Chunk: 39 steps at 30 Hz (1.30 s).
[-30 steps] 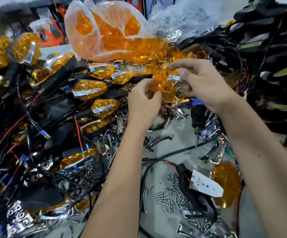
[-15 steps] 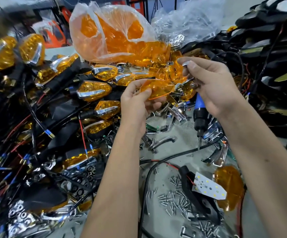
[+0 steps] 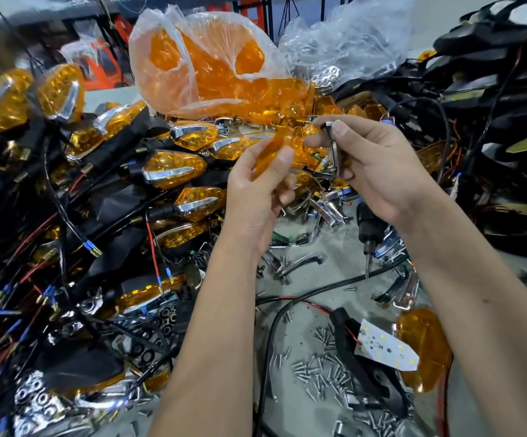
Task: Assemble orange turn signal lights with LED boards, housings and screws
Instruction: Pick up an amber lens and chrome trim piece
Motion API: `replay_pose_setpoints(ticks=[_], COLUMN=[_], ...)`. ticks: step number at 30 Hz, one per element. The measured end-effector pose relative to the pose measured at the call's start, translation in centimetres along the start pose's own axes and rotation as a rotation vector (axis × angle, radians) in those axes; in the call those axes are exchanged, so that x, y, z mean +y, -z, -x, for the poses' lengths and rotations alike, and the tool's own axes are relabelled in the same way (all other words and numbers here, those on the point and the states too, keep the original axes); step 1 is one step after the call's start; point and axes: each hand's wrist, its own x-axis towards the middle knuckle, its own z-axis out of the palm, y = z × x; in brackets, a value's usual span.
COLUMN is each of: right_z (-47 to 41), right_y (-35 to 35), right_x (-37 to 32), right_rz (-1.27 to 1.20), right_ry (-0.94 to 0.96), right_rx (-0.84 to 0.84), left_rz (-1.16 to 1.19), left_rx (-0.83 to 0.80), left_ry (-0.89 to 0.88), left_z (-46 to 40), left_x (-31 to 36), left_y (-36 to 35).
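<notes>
A large clear plastic bag [image 3: 211, 61] stuffed with orange lenses sits at the back of the bench, its mouth spilling toward the middle. To the left of the bag spreads a heap of finished signal lights [image 3: 173, 165] with orange covers, chrome trims, black stems and tangled wires. To the right of the bag is a stack of black housings [image 3: 492, 89]. Well in front of the bag, raised above the bench, the left hand [image 3: 255, 190] holds an orange lens [image 3: 271, 152], blurred, between curled fingers and thumb. Just beside it the right hand [image 3: 378, 171] pinches a chrome trim piece [image 3: 334, 149] between thumb and forefinger, the piece hanging down. The lens and trim are close but whether they touch cannot be told. Below the right hand a screwdriver [image 3: 370, 228] with a black body points its tip down at the bench. Nearer the person lie an orange lens shell [image 3: 426, 345], a white LED board [image 3: 386, 350] resting against it, and a scatter of small screws [image 3: 322, 370].
</notes>
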Motion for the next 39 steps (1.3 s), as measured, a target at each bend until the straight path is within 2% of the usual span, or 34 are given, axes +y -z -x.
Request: replay_pose_setpoints(ticks=[3,8,16,26,39], right_z=[0.1,0.3,0.3,0.7,0.9], right_y=[-0.4,-1.1,-2.3,-2.7,-3.0], right_x=[0.0,0.0,0.2,0.1,-0.5], right_rz=[-0.046,-0.144,-0.261,-0.115,-0.081], right_ry=[-0.01,-0.01,-0.004,-0.2,-0.26], right_rx=[-0.018,-0.044,0.121,0.111,0.148], left_rz=[-0.029,-0.075,-0.049,-0.081,-0.185], left_rx=[0.006,0.1,0.073,0.122,0.316], left_ry=[0.074,0.074,0.045,-0.003,-0.142], left_z=[0.2,0.3,0.5,0.5,0.2], left_x=[0.0,-0.4,-0.2,-0.1,-0.7], left_y=[-0.4,-0.9,-1.2,-1.5,-1.6])
